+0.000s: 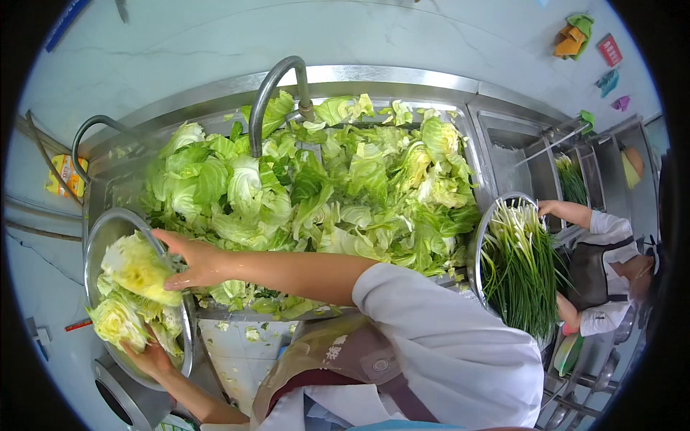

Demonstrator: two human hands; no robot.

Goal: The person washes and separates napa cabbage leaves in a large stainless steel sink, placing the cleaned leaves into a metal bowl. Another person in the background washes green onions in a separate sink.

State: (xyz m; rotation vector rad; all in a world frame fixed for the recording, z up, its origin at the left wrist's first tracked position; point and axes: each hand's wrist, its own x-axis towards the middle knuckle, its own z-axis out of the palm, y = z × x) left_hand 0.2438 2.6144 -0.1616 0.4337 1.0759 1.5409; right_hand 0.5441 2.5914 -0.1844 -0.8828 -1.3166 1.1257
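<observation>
A large round metal bowl [192, 323] stands at the left with torn cabbage pieces in it. My right hand [188, 261] reaches over the bowl's edge, thumb and fingers spread against a pale yellow-green cabbage piece [141, 272]. Lower in the bowl, my left hand [148, 355] cups another cut cabbage piece [119, 323] from below. Beside the bowl, loose green cabbage leaves [207, 180] fill a long steel sink [110, 188]. The fingertips of both hands are partly hidden by the cabbage.
A curved metal faucet [264, 97] arches over the sink; a second faucet [97, 121] is at the left. At right, a co-worker [604, 269] handles green onions [520, 269] in another metal bowl [477, 258]. A grey bin [135, 398] stands below my bowl.
</observation>
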